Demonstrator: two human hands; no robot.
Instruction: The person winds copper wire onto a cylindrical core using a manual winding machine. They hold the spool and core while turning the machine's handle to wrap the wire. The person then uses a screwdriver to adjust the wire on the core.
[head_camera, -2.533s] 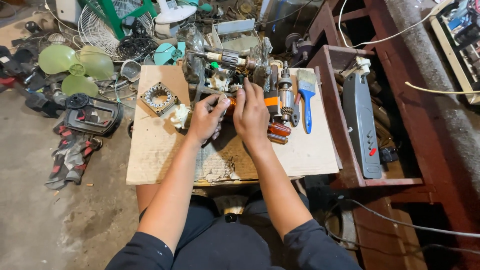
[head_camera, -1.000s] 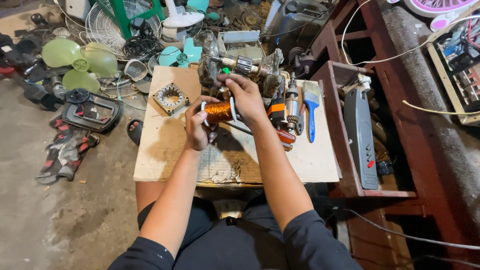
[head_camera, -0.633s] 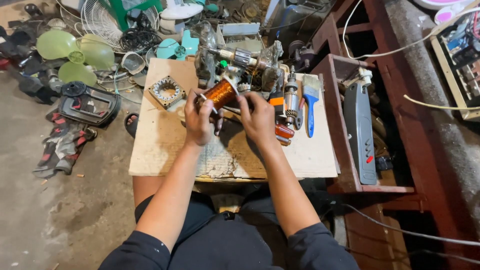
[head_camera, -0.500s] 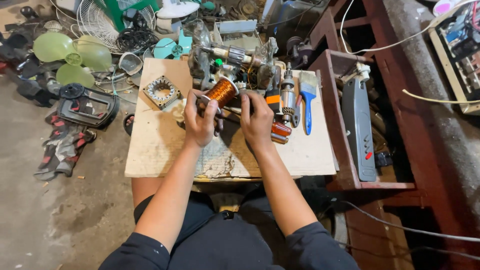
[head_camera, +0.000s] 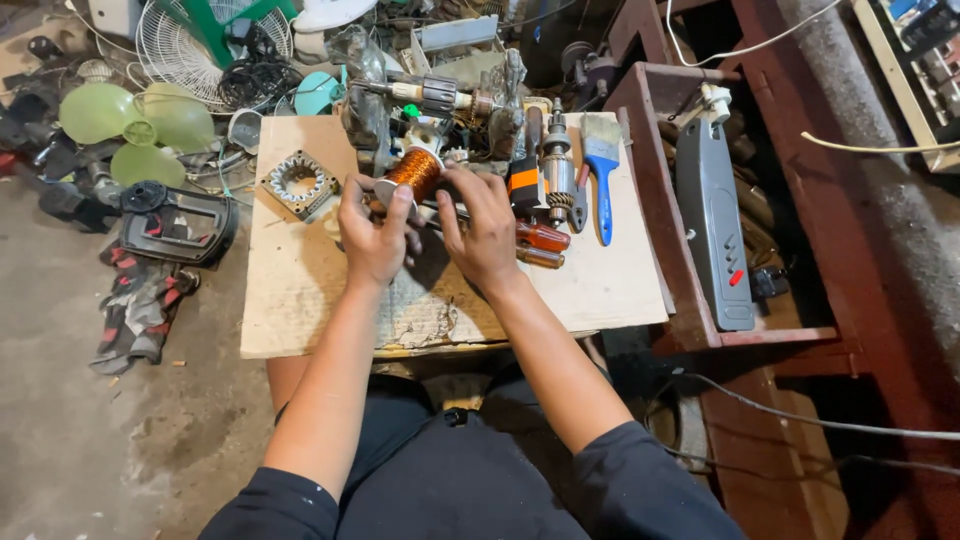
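I see the copper coil held just above the far part of the table, my left hand gripping its near end and my right hand pinching beside it. A metal stator ring lies left; a blue brush lies right.

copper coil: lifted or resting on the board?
Lifted. The copper coil is held between the left hand and right hand, above the board.
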